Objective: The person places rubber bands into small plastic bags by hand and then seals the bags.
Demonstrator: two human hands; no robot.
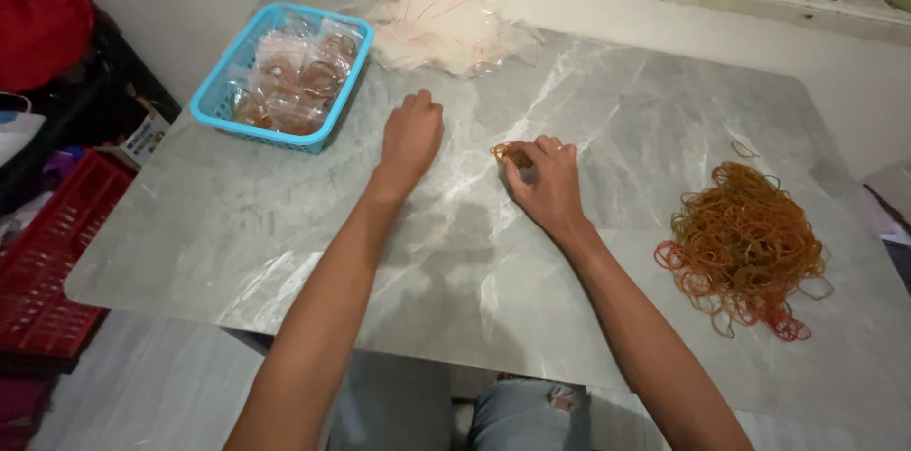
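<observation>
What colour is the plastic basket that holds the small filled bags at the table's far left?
Light blue: the slotted plastic basket shows best in the head view.

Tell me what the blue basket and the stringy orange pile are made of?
The blue basket looks like moulded plastic: bright, glossy, with slotted walls. The orange pile seems to be rubber bands: thin, floppy loops, tangled, in orange, red and yellow.

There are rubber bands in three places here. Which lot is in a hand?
The small bunch of rubber bands pinched by the right hand. The big pile lies loose at the right; the bagged ones sit in the blue basket.
</observation>
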